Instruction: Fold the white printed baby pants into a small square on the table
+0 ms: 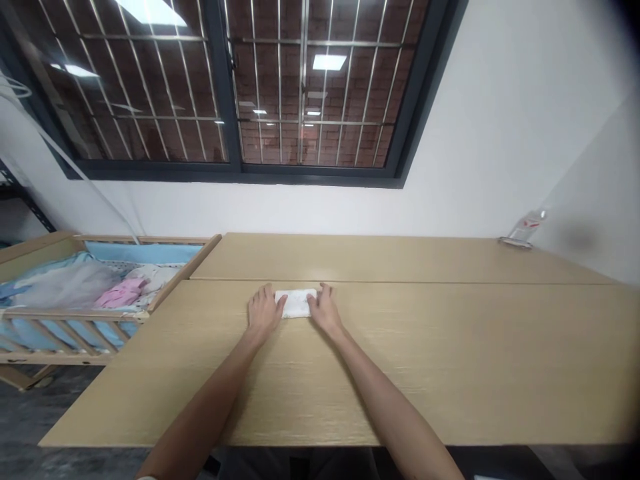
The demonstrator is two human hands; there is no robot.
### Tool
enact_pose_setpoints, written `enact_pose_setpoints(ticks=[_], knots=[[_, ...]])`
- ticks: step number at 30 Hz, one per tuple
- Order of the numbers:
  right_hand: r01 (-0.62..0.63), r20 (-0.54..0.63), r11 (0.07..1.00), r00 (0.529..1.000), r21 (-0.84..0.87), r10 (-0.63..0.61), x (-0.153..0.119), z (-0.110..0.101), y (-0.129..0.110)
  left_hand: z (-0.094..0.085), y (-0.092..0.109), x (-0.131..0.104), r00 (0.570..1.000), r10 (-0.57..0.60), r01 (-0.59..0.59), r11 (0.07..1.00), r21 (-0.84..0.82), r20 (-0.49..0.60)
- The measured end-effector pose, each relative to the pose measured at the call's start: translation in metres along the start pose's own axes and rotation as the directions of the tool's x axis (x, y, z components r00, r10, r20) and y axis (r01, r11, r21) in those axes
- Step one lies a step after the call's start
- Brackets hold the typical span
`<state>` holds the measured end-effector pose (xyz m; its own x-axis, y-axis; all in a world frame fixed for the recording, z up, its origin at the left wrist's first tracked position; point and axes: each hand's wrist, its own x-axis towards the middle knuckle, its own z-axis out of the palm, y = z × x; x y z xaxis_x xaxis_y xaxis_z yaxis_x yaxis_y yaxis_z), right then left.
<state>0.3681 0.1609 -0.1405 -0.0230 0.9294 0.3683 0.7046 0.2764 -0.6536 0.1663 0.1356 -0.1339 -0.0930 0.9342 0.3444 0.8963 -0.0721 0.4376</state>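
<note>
A small white rectangle, by its look a folded cloth (296, 303) with faint marks, lies flat on the wooden table (425, 360). My left hand (264, 310) is at its left end, with the thumb on the edge and the fingers bent over beside it. At the right end, my right hand (325, 308) pinches the side, thumb on top and fingers curled round the far corner. Parts of both short edges are hidden under my fingers.
Left of the table stands a wooden crib (185, 267) holding bedding and a pink cloth (123, 293). A clear plastic bottle (530, 225) sits at the back right corner by the wall. A barred window (310, 175) is above the table, and a seam crosses the tabletop.
</note>
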Motion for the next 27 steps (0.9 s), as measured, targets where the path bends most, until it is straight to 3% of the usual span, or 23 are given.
enact_pose_setpoints(ticks=[2, 4, 7, 11, 21, 24, 27], knots=[[0.171, -0.003, 0.980, 0.985, -0.105, -0.172, -0.005, -0.004, -0.009, 0.003, 0.004, -0.003, 0.993, 0.119, -0.119, 0.993, -0.006, -0.021], [0.373, 0.129, 0.909, 0.927, -0.186, -0.353, -0.011, -0.007, -0.018, 0.009, 0.008, -0.006, 0.959, 0.282, -0.282, 0.959, -0.026, 0.006], [0.500, 0.338, 0.838, 0.844, -0.219, -0.415, -0.016, -0.003, -0.024, 0.024, 0.013, -0.011, 0.902, 0.422, -0.420, 0.907, -0.039, 0.095], [0.465, 0.398, 0.851, 0.848, -0.244, -0.349, -0.015, 0.005, -0.019, 0.035, 0.009, -0.016, 0.905, 0.397, -0.399, 0.917, -0.015, 0.152], [0.354, 0.405, 0.907, 0.881, -0.226, -0.244, -0.015, -0.005, -0.001, 0.037, -0.009, -0.019, 0.958, 0.249, -0.258, 0.965, 0.048, 0.143], [0.317, 0.411, 0.923, 0.888, -0.220, -0.207, -0.016, -0.010, 0.004, 0.034, -0.010, -0.020, 0.961, 0.246, -0.255, 0.965, 0.065, 0.128], [0.359, 0.386, 0.908, 0.885, -0.215, -0.258, -0.015, -0.018, 0.006, 0.022, -0.012, -0.015, 0.935, 0.337, -0.345, 0.937, 0.056, 0.114]])
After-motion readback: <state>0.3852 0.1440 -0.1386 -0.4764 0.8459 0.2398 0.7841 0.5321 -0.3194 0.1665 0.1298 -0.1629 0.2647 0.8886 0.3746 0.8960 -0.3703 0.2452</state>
